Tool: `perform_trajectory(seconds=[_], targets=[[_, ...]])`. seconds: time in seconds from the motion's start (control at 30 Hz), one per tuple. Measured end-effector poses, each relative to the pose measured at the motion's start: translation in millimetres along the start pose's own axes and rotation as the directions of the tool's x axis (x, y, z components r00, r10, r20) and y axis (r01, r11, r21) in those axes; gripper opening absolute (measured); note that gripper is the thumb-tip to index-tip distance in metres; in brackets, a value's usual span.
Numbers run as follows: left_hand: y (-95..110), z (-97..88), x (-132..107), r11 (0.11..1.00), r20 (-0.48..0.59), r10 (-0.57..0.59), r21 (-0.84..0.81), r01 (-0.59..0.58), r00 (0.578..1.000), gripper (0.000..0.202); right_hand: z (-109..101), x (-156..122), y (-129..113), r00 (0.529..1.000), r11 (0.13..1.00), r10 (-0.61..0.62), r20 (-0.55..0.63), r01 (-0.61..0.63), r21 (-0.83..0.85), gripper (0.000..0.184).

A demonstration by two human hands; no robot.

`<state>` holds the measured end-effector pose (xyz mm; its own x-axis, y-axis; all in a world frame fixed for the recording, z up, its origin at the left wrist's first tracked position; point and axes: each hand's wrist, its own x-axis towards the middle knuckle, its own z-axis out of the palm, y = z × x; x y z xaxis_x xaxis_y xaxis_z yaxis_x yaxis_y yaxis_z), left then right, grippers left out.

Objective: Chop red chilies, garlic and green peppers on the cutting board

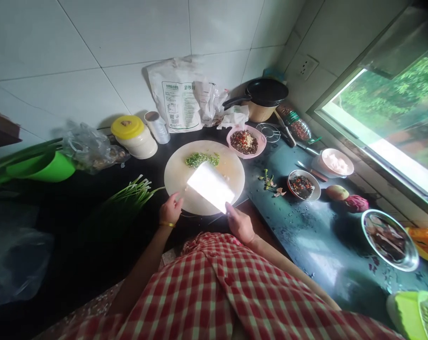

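My right hand (239, 224) is closed round the handle of a broad cleaver (211, 186), whose bright blade lies across the round chopping board (231, 167). My left hand (170, 208) is curled at the board's near left edge, fingertips touching the blade's corner. A small heap of chopped green onion (201, 159) sits at the far side of the board. Whole green onions (123, 198) lie on the dark counter to the left of my left hand.
A pink bowl of chopped red and white bits (246, 140) stands behind the board. Small bowls (303, 185), a metal dish (389, 239), a dark pan (263, 93), a yellow-lidded jar (133, 135) and a large bag (185, 97) line the counter. A window is at the right.
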<state>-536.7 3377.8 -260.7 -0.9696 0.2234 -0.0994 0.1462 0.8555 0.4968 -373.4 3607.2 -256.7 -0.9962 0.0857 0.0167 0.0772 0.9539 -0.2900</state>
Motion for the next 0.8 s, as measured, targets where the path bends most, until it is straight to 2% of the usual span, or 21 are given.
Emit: perform_trajectory(seconds=[0.07, 0.13, 0.2, 0.27, 0.33, 0.4, 0.5, 0.57, 0.63, 0.7, 0.77, 0.8], targets=[[-16.4, -6.9, 1.1, 0.998, -0.065, -0.036, -0.058, 0.032, 0.997, 0.036, 4.5, -1.6, 1.8, 0.984, 0.999, -0.004, 0.177, 0.012, -0.045, 0.062], [-21.4, -7.2, 1.6, 0.996, -0.072, -0.038, -0.083, 0.032, 0.997, 0.034, 4.3, -2.6, 3.5, 0.965, 0.999, 0.012, 0.263, -0.001, -0.044, 0.067], [-16.1, -1.2, 1.2, 0.999, -0.013, -0.017, -0.050, 0.017, 1.000, 0.032, -2.8, -1.1, 3.9, 0.975, 0.999, 0.039, 0.217, -0.044, 0.016, 0.066], [-2.6, 10.0, 0.8, 0.999, 0.083, 0.025, 0.038, -0.028, 0.996, 0.033, -14.8, 2.2, 3.8, 0.991, 0.989, 0.086, 0.103, -0.097, 0.112, 0.065], [17.4, 24.8, 2.2, 0.984, 0.169, 0.092, 0.133, -0.115, 0.981, 0.035, -27.0, 4.9, 4.9, 0.987, 0.967, 0.161, -0.015, -0.155, 0.202, 0.065], [42.4, 40.5, 6.5, 0.962, 0.220, 0.164, 0.181, -0.205, 0.962, 0.035, -35.3, 4.6, 7.7, 0.969, 0.944, 0.234, -0.076, -0.208, 0.258, 0.064], [78.3, 55.7, 18.9, 0.941, 0.255, 0.282, 0.116, -0.319, 0.925, 0.034, -37.9, -2.0, 12.3, 0.951, 0.920, 0.292, -0.100, -0.250, 0.302, 0.063], [87.9, 54.1, 29.2, 0.929, 0.230, 0.347, 0.049, -0.367, 0.909, 0.033, -34.1, -8.2, 13.5, 0.950, 0.917, 0.293, -0.107, -0.248, 0.311, 0.063], [78.5, 42.2, 38.6, 0.945, 0.159, 0.316, 0.041, -0.326, 0.935, 0.032, -26.9, -13.7, 12.5, 0.957, 0.929, 0.270, -0.105, -0.230, 0.290, 0.063], [54.1, 25.4, 44.8, 0.979, 0.076, 0.175, 0.092, -0.182, 0.982, 0.033, -17.3, -16.4, 10.0, 0.970, 0.948, 0.227, -0.085, -0.200, 0.247, 0.062], [26.9, 11.8, 46.3, 0.988, 0.041, 0.041, 0.148, -0.047, 0.998, 0.035, -7.7, -15.3, 6.1, 0.985, 0.968, 0.166, -0.048, -0.154, 0.199, 0.061], [16.3, 8.4, 45.0, 0.986, 0.048, 0.016, 0.166, -0.024, 0.999, 0.035, -3.8, -13.2, 3.8, 0.991, 0.976, 0.135, -0.026, -0.128, 0.177, 0.061]])
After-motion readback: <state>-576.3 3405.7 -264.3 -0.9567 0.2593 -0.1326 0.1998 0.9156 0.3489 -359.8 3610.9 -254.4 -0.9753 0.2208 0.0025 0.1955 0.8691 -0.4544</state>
